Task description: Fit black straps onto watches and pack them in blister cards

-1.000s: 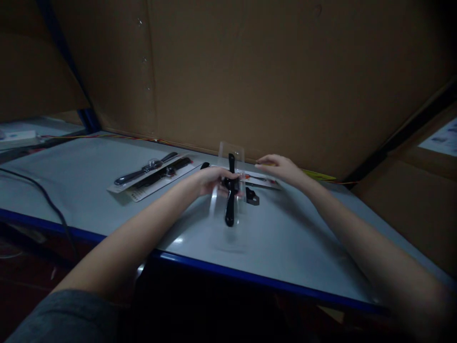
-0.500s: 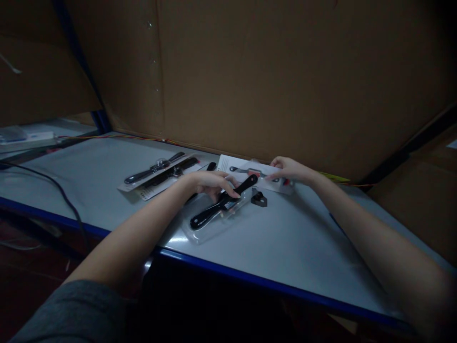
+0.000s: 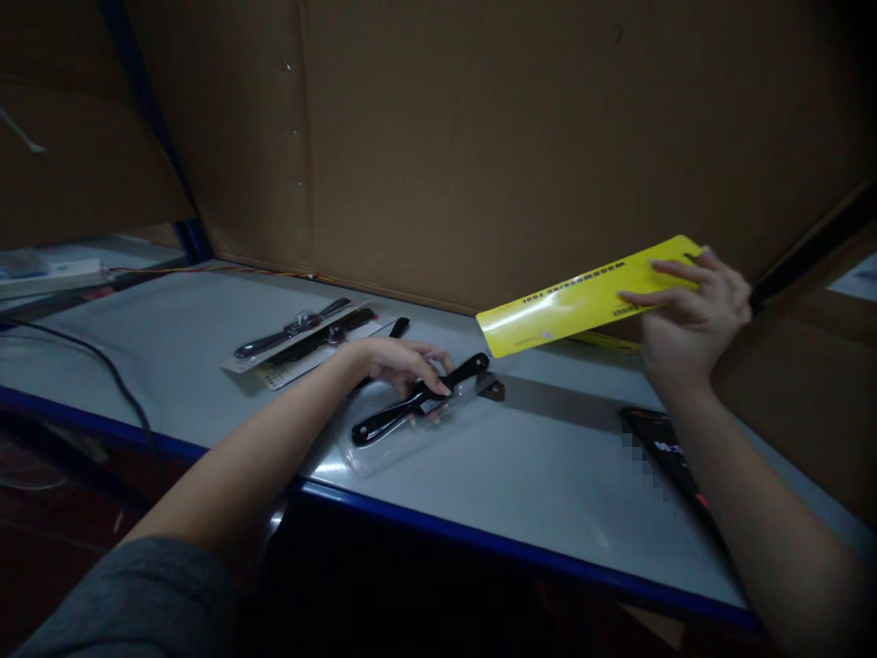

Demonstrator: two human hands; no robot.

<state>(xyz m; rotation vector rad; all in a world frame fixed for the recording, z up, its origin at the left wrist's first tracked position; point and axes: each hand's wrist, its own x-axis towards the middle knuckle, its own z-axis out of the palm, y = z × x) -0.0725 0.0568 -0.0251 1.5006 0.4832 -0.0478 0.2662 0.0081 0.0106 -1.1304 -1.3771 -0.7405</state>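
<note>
My left hand (image 3: 411,370) is closed around a black spokeshave (image 3: 387,420) with two handles. A clear plastic blister shell (image 3: 390,454) lies under that tool, against my fingers. Just past its upper handle, a small dark metal part (image 3: 494,390) rests on the table. Higher up at the right, my right hand (image 3: 692,315) grips a yellow backing card (image 3: 554,315) printed "WOODWORKING TOOL", tilted above the table. Behind my left hand another black handle (image 3: 399,327) sticks out, mostly hidden by the hand.
Several packaged black tools (image 3: 322,338) on cards lie at the left of the grey table (image 3: 521,475). A dark flat object with a printed or lit face (image 3: 664,448) sits by my right forearm. More yellow card (image 3: 607,343) lies along the cardboard wall (image 3: 480,164). A black cable (image 3: 113,361) crosses the left side.
My right hand has lifted the card off the table, up and to the right, and its yellow side now shows instead of the white one. My left hand keeps the spokeshave, shifted slightly.
</note>
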